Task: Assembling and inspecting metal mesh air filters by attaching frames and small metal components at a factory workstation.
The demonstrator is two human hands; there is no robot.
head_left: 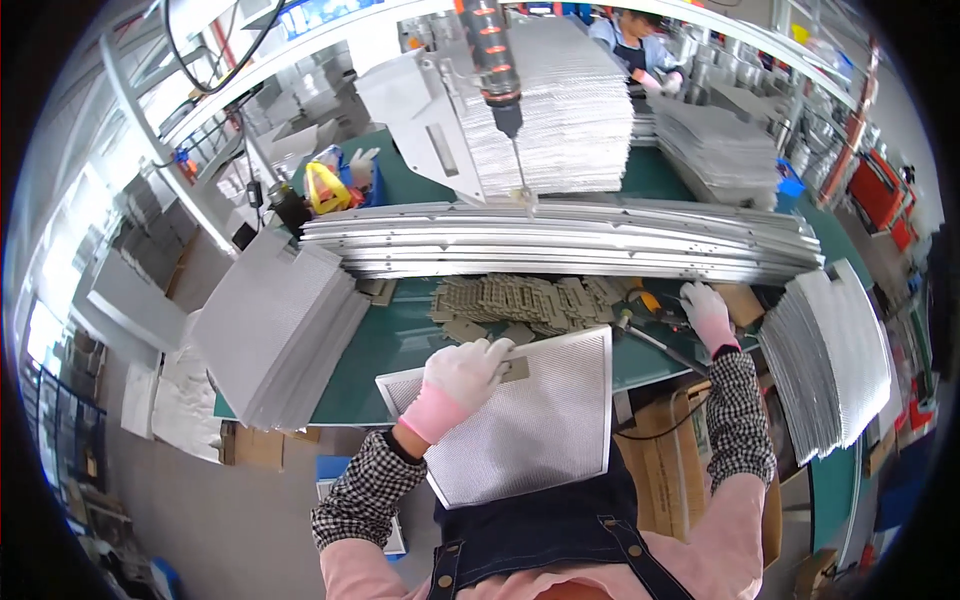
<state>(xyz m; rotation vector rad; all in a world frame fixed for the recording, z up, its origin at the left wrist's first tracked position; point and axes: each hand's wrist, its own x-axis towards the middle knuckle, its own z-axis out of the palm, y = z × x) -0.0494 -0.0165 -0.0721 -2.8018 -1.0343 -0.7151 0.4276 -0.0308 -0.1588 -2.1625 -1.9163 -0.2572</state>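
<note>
A white perforated metal panel (pixel 545 425) with a thin frame leans against my apron, its far edge over the table's front. My left hand (pixel 460 385), in a white and pink glove, is closed on the panel near its upper left edge. A small tan plate (pixel 515 371) lies against the panel beside my fingertips. My right hand (pixel 707 312), gloved alike, reaches to the table below the long metal bars, fingers stretched out and nothing visible in them. Beside it are a hammer-like tool (pixel 660 342) and a yellow-and-black tool (pixel 650 300).
Long silver bars (pixel 560 240) lie across the table behind a heap of tan plates (pixel 520 302). Panel stacks stand at left (pixel 270 330) and right (pixel 830 360). An electric screwdriver (pixel 492 60) hangs above. Another person (pixel 640 50) works at the far side.
</note>
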